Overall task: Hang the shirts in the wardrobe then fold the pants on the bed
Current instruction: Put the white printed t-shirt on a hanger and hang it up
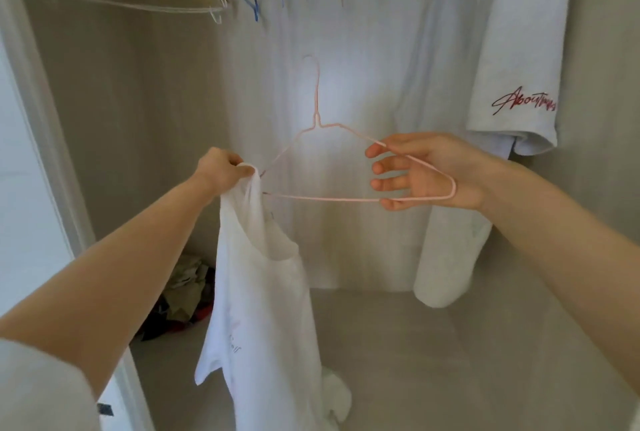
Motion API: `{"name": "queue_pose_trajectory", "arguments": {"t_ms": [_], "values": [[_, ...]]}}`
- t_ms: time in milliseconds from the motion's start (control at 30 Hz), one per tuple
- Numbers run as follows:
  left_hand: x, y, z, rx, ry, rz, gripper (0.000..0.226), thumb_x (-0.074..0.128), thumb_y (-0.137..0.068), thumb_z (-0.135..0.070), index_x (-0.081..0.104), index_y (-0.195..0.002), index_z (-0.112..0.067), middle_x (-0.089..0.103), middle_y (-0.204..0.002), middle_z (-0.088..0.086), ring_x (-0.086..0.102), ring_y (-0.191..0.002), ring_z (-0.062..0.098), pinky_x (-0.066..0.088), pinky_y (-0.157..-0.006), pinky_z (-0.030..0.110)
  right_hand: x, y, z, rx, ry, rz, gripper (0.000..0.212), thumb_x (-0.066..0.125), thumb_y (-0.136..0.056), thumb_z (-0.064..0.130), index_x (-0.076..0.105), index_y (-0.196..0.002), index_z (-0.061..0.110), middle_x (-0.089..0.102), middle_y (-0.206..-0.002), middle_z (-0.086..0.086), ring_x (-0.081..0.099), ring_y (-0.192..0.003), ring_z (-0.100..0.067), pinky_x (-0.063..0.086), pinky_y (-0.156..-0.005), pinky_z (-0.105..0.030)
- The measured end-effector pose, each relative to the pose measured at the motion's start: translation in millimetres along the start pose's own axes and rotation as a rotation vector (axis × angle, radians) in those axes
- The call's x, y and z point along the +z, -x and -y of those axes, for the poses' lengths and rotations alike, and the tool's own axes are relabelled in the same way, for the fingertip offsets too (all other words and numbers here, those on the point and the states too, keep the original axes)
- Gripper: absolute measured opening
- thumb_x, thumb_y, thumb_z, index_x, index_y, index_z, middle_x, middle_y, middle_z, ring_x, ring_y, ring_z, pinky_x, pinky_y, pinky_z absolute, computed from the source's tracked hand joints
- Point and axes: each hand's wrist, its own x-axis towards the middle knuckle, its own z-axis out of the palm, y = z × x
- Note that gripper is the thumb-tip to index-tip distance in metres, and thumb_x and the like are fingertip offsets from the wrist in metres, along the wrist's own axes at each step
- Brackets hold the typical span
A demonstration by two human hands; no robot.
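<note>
Gripping a white T-shirt (256,309) at its shoulder, the left hand (221,171) is feeding it onto a pink wire hanger (325,198) (its other end is being grasped by the right hand (422,171)).

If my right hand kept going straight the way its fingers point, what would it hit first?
Probably the white shirt gripped by the left hand, across the pink hanger; depth is uncertain.

Wardrobe floor (398,344): a heap of crumpled clothes (187,295) lies below the left hand (221,167); a white roll (446,271) stands below the right hand (426,171).
</note>
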Motion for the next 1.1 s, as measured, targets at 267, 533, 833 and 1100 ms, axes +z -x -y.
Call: {"name": "queue_pose_trajectory", "arguments": {"t_ms": [267,533,833,1100], "values": [[4,-8,49,-0.055,-0.183,0.047,0.027,0.066,-0.092,-0.030,0.072,-0.089,-0.004,0.067,-0.086,0.014,0.060,-0.077,0.029,0.053,-0.075,0.039,10,13,1,0.047,0.130,0.082,0.020,0.054,-0.085,0.024,0.062,-0.098,0.011,0.057,-0.073,-0.007,0.061,-0.064,-0.021,0.054,-0.069,-0.042],[9,0,50,0.005,-0.006,0.099,0.024,0.069,-0.091,-0.032,0.070,-0.083,-0.009,0.063,-0.078,0.009,0.054,-0.073,0.024,0.042,-0.063,0.030,33,-4,-19,0.055,0.124,0.040,0.021,0.044,-0.100,0.019,0.062,-0.101,0.009,0.056,-0.071,-0.007,0.059,-0.061,-0.020,0.056,-0.075,-0.050],[-6,34,-2,0.136,0.603,0.239,0.026,0.060,-0.095,-0.019,0.072,-0.102,0.003,0.066,-0.088,0.019,0.061,-0.075,0.022,0.050,-0.072,0.030,61,-28,-63,0.027,0.175,-0.004,0.018,0.044,-0.103,0.020,0.056,-0.103,0.006,0.062,-0.073,-0.019,0.068,-0.069,-0.033,0.054,-0.080,-0.062],[-35,32,-29,0.539,0.182,0.077,0.031,0.055,-0.095,-0.042,0.072,-0.080,-0.020,0.054,-0.086,0.001,0.049,-0.083,0.006,0.038,-0.082,0.018,59,-28,-71,-0.185,-0.015,-0.067,0.019,0.047,-0.100,0.021,0.056,-0.096,0.004,0.062,-0.071,-0.016,0.068,-0.068,-0.032,0.054,-0.076,-0.063]]}}
